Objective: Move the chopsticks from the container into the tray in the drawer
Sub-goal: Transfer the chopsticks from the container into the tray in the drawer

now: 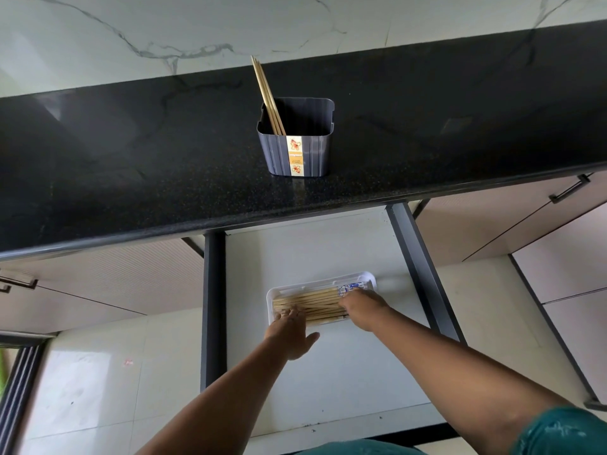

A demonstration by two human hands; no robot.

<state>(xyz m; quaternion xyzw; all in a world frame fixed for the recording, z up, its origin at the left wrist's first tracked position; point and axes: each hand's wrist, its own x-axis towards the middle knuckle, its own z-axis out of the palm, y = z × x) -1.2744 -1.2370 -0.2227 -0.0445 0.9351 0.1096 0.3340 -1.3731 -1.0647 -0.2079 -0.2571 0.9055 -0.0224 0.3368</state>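
A dark grey container (297,149) stands on the black countertop (131,159) with a few wooden chopsticks (267,95) leaning out of it to the left. Below, the drawer (328,251) is pulled out. A white tray (364,278) lies in it, holding several chopsticks (315,302) laid lengthwise. My left hand (290,333) rests at the tray's near left edge, fingers spread over the chopstick ends. My right hand (361,305) lies on the right ends of the chopsticks, fingers curled down on them; whether it grips them I cannot tell.
Dark side rails (213,307) border the white drawer floor. Closed cabinet fronts with dark handles (570,188) stand on the right and left. A marble wall rises behind the counter. Pale floor tiles show below left.
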